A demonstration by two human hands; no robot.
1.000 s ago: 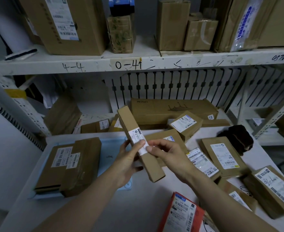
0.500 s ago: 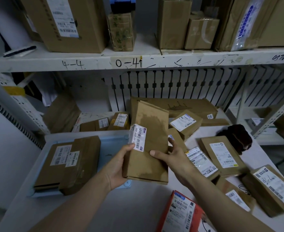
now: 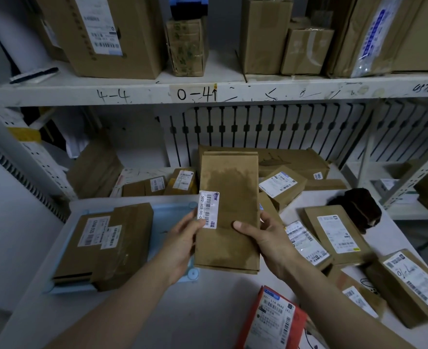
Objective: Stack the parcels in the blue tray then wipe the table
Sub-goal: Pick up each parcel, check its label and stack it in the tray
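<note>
I hold a flat brown parcel [image 3: 229,212] with both my hands. It is up in the air, over the right edge of the blue tray [image 3: 172,217], and its wide face is turned to me. My left hand [image 3: 182,244] grips its left side. My thumb sits on the white label [image 3: 208,210] there, and my other fingers are hidden behind. My right hand [image 3: 270,239] grips its right side, with the thumb pressed on the front and the fingers curled round the back.

Inside the tray, on its left side, lies a big brown parcel [image 3: 102,245] with white labels on top. The tray sits on the white table [image 3: 207,298].

To the right of the tray, many more brown parcels [image 3: 333,233] lie on the table, and some lean on each other. Right of the tray and closer to me is a red parcel [image 3: 273,321] with a white label. Far to the right of the tray sits a dark cloth [image 3: 356,210], all bunched up.

Behind the tray, a long brown box [image 3: 293,159] and some small parcels lie lower down. High above the tray is a white shelf [image 3: 233,93] full of boxes, with "0-41" written on its edge.
</note>
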